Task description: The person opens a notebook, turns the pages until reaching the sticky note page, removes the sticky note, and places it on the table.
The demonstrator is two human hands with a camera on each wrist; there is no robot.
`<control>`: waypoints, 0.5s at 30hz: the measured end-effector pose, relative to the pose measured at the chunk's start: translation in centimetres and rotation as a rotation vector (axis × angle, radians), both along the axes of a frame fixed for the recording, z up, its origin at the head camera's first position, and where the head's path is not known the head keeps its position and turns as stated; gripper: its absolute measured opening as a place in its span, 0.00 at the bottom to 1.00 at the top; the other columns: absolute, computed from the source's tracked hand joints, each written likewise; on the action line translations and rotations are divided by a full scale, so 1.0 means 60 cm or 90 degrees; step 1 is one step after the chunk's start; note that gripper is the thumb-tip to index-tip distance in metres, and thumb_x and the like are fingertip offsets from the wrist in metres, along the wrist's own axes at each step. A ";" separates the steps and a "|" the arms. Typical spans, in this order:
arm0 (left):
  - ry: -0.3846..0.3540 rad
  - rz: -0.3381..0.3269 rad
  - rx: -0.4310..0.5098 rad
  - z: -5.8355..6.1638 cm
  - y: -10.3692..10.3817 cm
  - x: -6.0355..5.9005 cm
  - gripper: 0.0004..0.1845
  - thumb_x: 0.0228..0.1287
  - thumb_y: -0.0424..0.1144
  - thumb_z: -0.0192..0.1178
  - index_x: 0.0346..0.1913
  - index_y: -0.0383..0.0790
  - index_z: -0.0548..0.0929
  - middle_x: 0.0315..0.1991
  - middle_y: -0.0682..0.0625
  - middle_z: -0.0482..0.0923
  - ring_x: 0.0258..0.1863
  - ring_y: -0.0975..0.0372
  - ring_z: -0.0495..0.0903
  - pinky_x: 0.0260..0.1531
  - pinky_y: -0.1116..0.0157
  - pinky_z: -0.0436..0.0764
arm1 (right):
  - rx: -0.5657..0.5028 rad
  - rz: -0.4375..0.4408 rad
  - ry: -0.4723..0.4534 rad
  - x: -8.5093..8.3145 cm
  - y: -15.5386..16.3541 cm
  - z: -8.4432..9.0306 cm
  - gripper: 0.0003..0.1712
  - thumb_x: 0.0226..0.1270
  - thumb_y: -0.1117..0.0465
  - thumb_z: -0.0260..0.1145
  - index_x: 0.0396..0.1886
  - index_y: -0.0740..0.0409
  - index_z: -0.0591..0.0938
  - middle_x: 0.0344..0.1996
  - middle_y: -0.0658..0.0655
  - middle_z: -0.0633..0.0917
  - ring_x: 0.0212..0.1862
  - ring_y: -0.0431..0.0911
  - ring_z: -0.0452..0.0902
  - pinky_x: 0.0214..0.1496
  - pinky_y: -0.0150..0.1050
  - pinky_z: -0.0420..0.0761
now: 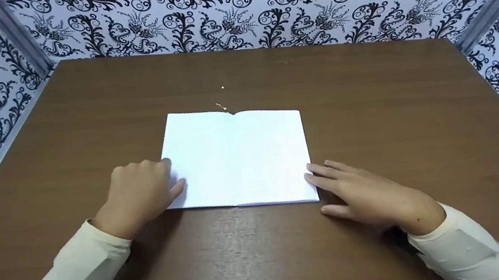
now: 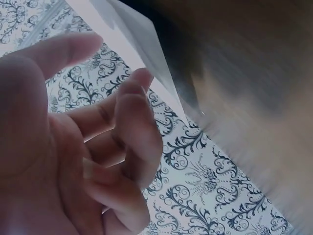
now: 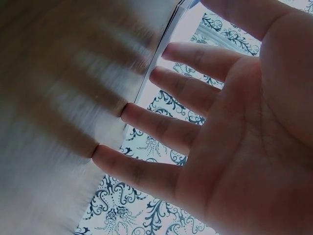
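Note:
An open notebook (image 1: 205,155) with blank white pages lies on the brown table, its centre fold running away from me. At its left edge is my left hand (image 1: 141,193), thumb over the page and the other fingers curled. The left wrist view shows the index fingertip right at the edge of the raised notebook side (image 2: 146,44), with the thumb across from it. My right hand (image 1: 362,192) rests by the notebook's lower right edge, fingers straight and spread. In the right wrist view, its ring and little fingertips touch the table, and the index and middle fingertips are at the notebook edge (image 3: 168,36).
The brown wooden table (image 1: 369,95) extends around the notebook on all sides. Small light crumbs (image 1: 222,107) lie just beyond the fold. Patterned black-and-white wallpaper (image 1: 213,10) lines the walls at the back and both sides.

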State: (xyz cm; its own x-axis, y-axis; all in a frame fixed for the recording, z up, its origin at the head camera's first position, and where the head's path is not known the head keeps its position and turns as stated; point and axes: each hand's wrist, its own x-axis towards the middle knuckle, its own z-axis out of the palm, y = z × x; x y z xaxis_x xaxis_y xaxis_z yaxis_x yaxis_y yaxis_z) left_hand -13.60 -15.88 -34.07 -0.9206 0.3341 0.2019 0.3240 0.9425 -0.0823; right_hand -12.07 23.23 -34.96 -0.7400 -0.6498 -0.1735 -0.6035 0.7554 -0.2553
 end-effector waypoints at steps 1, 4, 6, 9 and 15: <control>0.010 -0.006 0.001 0.000 0.003 -0.001 0.22 0.59 0.52 0.66 0.20 0.37 0.74 0.11 0.46 0.68 0.12 0.53 0.71 0.10 0.54 0.68 | 0.001 0.002 0.000 0.000 0.000 0.000 0.36 0.71 0.51 0.64 0.74 0.58 0.68 0.76 0.62 0.65 0.74 0.69 0.58 0.70 0.65 0.64; 0.017 -0.015 0.006 0.001 0.016 -0.003 0.21 0.61 0.52 0.65 0.23 0.37 0.76 0.13 0.45 0.70 0.13 0.50 0.74 0.11 0.53 0.69 | 0.002 0.002 0.000 0.000 0.000 0.000 0.36 0.71 0.51 0.64 0.74 0.58 0.68 0.76 0.62 0.65 0.74 0.69 0.58 0.70 0.66 0.64; 0.016 -0.023 0.008 0.002 0.025 -0.005 0.21 0.61 0.52 0.65 0.24 0.37 0.77 0.14 0.45 0.71 0.14 0.50 0.74 0.12 0.53 0.69 | 0.003 0.000 -0.004 0.000 0.000 0.000 0.36 0.71 0.51 0.64 0.74 0.58 0.67 0.76 0.62 0.65 0.75 0.69 0.58 0.70 0.66 0.63; 0.025 -0.044 0.009 0.003 0.041 -0.007 0.21 0.62 0.52 0.65 0.25 0.37 0.78 0.15 0.44 0.73 0.14 0.51 0.74 0.12 0.53 0.70 | 0.003 -0.003 -0.009 0.000 0.000 0.001 0.36 0.72 0.51 0.64 0.75 0.57 0.67 0.76 0.61 0.64 0.75 0.69 0.57 0.70 0.66 0.63; 0.036 -0.076 0.020 0.002 0.072 -0.012 0.20 0.63 0.52 0.64 0.27 0.37 0.79 0.19 0.44 0.76 0.16 0.50 0.77 0.12 0.52 0.72 | 0.004 -0.005 -0.013 0.000 -0.001 0.002 0.36 0.72 0.51 0.64 0.75 0.57 0.67 0.76 0.61 0.64 0.75 0.69 0.57 0.71 0.65 0.62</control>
